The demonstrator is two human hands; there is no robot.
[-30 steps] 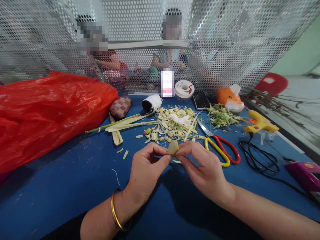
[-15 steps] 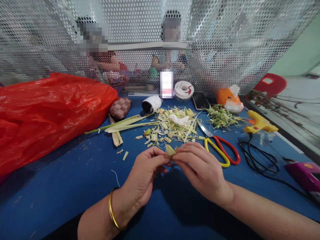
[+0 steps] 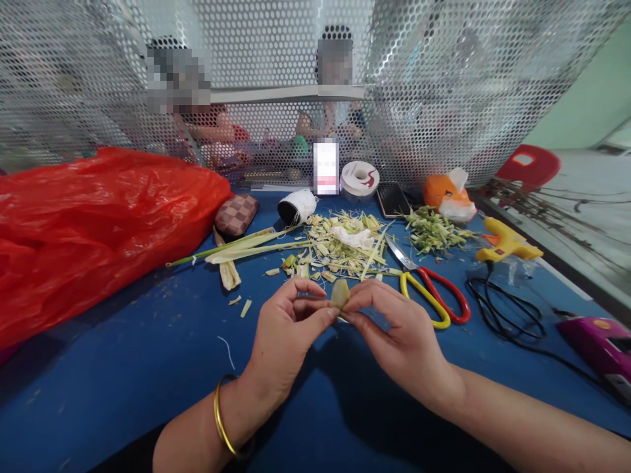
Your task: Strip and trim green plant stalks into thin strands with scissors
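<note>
A small pale green piece of plant leaf (image 3: 340,293) stands up between my fingertips, above the blue table (image 3: 162,381). My left hand (image 3: 290,328) pinches its lower end between thumb and fingers. From the other side my right hand (image 3: 394,328) pinches the same piece; its exact fold is partly hidden. Just beyond my hands lies a heap of pale plant scraps (image 3: 325,253) with a crumpled white scrap (image 3: 352,236) on top. Scissors with one yellow and one red handle (image 3: 419,276) lie to the right of the heap.
Left stand a red plastic bag (image 3: 108,223) and a checkered pouch (image 3: 236,213). Long stalks (image 3: 256,249) lie before a white thread spool (image 3: 298,207). Rightward are a ribbon roll (image 3: 361,177), green clippings (image 3: 436,230), tissues (image 3: 448,194), a yellow glue gun (image 3: 507,242) with cable, and a purple device (image 3: 599,348).
The leaf piece has turned more upright and shows more of its face. My left fingers have shifted their pinch, and the right fingers have lifted apart a little.
</note>
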